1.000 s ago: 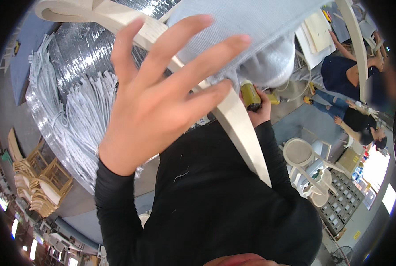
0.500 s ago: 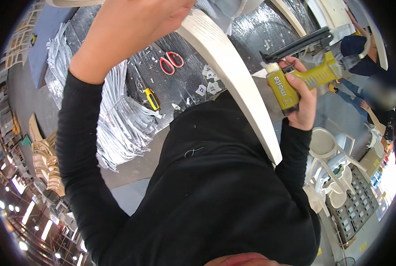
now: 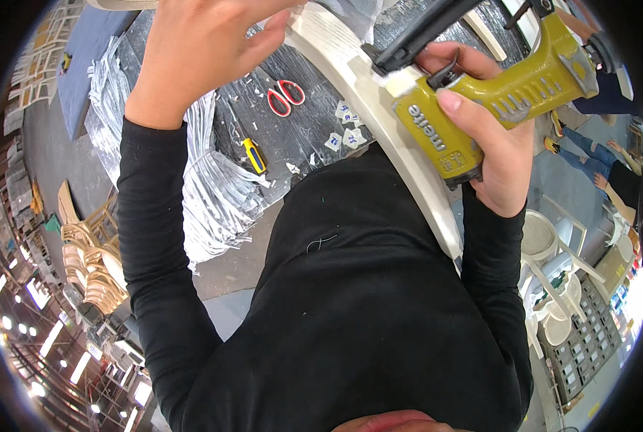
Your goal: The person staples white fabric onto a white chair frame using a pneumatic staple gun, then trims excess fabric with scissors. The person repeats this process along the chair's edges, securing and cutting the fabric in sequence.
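Note:
My right hand point(image 3: 505, 155) is wrapped round the grip of a yellow-green pneumatic staple gun point(image 3: 444, 133) with a black magazine. Its nose lies over the edge of a curved, pale wooden chair leg point(image 3: 426, 194); whether they touch, I cannot tell. At the top, my left hand point(image 3: 210, 50) reaches over the leg's upper end. Thumb and fingers come close together there, but what they pinch is cut off by the picture's edge. Light mesh-like fabric point(image 3: 354, 14) shows beside the leg's upper end.
On the dark table point(image 3: 303, 61) lie red-handled scissors point(image 3: 286, 98), a yellow screwdriver point(image 3: 253, 155), small paper labels point(image 3: 352, 137) and a bundle of pale strips point(image 3: 220, 209). Pale chair frames point(image 3: 544, 245) stand at right, more wooden parts point(image 3: 94, 263) at left. Other people point(image 3: 609, 173) are at far right.
The staple gun has come closer and moved left, its nose now over the chair leg. My left hand has shifted, with its thumb now showing apart from the leg's face.

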The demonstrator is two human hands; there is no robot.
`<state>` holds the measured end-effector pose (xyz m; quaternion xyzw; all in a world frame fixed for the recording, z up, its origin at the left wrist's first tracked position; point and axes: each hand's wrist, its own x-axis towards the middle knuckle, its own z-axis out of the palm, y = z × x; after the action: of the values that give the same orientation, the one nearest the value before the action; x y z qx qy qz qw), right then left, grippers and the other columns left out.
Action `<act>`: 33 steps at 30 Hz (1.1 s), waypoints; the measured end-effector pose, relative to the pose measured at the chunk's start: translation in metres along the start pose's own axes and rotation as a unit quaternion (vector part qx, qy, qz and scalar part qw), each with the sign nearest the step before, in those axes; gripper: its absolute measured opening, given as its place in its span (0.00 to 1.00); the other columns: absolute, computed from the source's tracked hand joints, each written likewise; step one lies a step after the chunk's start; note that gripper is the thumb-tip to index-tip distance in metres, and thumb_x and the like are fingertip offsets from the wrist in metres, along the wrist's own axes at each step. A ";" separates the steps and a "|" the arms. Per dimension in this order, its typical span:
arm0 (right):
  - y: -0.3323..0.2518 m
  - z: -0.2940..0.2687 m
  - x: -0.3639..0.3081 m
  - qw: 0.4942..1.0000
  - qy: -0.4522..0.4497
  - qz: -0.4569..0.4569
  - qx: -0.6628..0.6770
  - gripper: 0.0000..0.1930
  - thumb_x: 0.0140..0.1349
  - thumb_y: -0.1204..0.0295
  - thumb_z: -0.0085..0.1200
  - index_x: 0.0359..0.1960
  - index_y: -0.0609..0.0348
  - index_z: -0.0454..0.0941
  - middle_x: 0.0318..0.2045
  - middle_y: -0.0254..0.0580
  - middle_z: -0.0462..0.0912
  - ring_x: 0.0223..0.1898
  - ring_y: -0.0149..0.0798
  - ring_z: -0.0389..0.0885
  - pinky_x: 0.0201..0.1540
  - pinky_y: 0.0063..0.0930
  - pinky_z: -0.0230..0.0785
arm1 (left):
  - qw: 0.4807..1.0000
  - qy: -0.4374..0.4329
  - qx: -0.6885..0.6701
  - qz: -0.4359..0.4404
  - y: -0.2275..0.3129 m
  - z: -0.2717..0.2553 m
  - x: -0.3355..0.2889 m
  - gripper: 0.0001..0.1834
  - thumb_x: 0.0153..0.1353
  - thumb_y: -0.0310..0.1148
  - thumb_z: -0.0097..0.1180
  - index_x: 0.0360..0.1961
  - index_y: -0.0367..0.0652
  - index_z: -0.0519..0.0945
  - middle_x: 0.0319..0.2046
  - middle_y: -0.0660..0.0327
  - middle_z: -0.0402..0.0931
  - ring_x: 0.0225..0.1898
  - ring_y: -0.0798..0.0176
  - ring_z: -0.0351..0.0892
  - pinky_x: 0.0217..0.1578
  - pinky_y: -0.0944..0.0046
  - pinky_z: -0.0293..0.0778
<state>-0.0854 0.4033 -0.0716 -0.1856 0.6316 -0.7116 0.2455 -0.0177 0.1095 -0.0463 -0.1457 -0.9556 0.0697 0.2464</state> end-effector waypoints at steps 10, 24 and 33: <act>0.004 0.028 0.036 0.997 -0.072 -0.033 -0.019 0.20 0.61 0.79 0.69 0.56 0.67 0.84 0.47 0.38 0.87 0.45 0.28 0.83 0.50 0.24 0.76 | 0.996 -0.038 0.022 0.080 -0.003 -0.007 0.019 0.03 0.53 0.33 0.69 0.28 0.50 0.91 0.64 0.66 0.81 0.74 0.53 0.69 0.66 0.50 0.67; -0.006 0.039 0.036 0.999 -0.046 -0.021 0.008 0.20 0.60 0.81 0.69 0.54 0.68 0.84 0.44 0.37 0.87 0.44 0.27 0.83 0.49 0.24 0.76 | 0.997 0.034 -0.038 0.055 -0.013 0.011 0.023 0.11 0.54 0.27 0.68 0.40 0.46 0.86 0.67 0.57 0.77 0.74 0.51 0.68 0.69 0.46 0.67; 0.000 0.045 0.065 0.995 -0.068 -0.055 -0.040 0.18 0.59 0.79 0.68 0.52 0.68 0.84 0.44 0.37 0.86 0.42 0.28 0.83 0.49 0.25 0.76 | 0.956 0.056 -0.253 -0.137 -0.005 0.015 0.003 0.35 0.50 0.23 0.68 0.64 0.43 0.79 0.71 0.43 0.72 0.70 0.35 0.73 0.67 0.48 0.74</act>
<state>-0.1125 0.3285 -0.0682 -0.2777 0.6307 -0.6836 0.2406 -0.0286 0.1051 -0.0568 -0.0748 -0.9375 -0.2169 0.2616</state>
